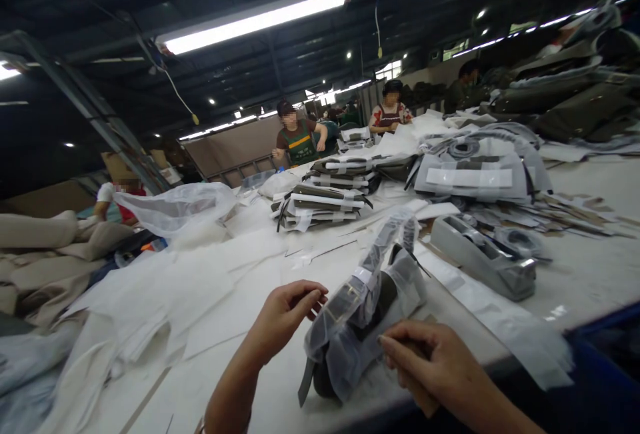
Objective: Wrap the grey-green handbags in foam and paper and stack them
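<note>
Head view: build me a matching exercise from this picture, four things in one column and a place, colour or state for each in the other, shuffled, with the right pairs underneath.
Things
1. Wrapped bag
2. Tape dispenser
3. White sheets
4. Long ceiling light

Places, colours and states
A. Spread out to the left of the left hand
B. Lit, overhead
C. Between the left hand and the right hand, partly covered in translucent material
D. Grey, farther off than the right hand, to the right of the bag

Right pairs: 1-C, 2-D, 3-A, 4-B
</note>
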Motion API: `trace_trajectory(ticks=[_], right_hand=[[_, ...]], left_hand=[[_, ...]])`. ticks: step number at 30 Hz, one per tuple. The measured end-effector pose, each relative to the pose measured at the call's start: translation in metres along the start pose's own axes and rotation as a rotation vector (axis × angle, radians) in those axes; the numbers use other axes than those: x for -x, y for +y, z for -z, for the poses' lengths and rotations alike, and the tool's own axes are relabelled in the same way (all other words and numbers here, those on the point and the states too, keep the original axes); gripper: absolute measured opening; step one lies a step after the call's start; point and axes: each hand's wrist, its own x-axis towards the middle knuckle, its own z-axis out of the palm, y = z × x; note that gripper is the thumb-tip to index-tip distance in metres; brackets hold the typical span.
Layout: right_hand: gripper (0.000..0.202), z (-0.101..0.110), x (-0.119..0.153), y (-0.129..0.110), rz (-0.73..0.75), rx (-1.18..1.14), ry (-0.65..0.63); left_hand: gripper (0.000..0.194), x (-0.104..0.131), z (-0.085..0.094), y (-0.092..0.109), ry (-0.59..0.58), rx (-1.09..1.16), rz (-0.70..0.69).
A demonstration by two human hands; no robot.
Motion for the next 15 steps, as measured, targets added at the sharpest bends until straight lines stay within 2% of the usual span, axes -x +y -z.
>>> trace_trajectory(ticks=[4, 7, 12, 15], right_hand=[[0.038, -0.028, -0.011, -0.001, 0.029, -0.059, 0.015], [0.039, -0.040, -0.018, 0.003, 0.067, -0.072, 0.069], [0.037, -0.050, -0.023, -0.001, 0.118, -0.042, 0.138], [0.037, -0.054, -0.023, -0.005, 0.120, -0.048, 0.196]], left_hand=[[0.033, -0.012, 0.005, -0.011, -0.285, 0.066, 0.090], [0.037, -0.018, 0.010, -0.015, -0.460, 0.089, 0.123], [0.033, -0.029, 0.010, -0.012, -0.571, 0.063, 0.095], [0.028, -0.032, 0.007, -0.012, -0.599, 0.043, 0.061]])
